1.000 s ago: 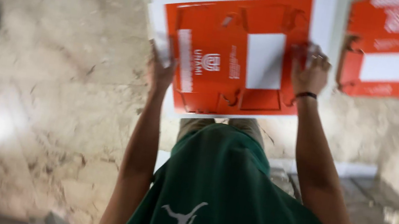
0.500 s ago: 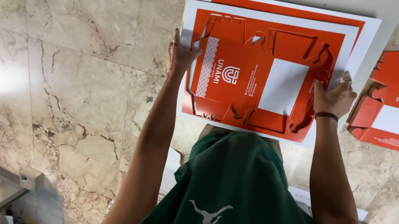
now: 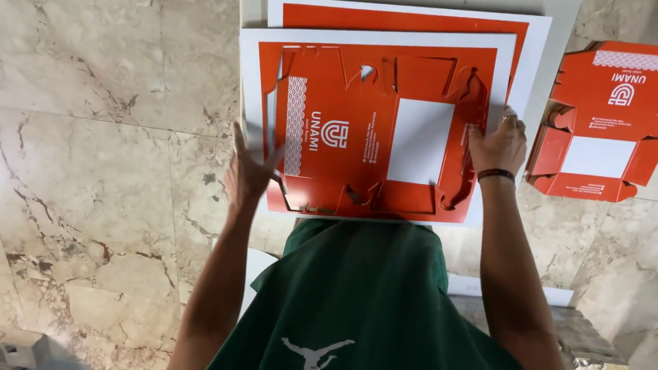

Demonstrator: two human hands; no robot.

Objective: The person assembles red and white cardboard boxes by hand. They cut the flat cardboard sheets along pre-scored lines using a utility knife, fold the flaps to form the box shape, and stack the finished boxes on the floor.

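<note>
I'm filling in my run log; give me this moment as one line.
left hand: on orange die-cut sheet left edge | right hand: on its right edge | punched box blank: on floor, right
</note>
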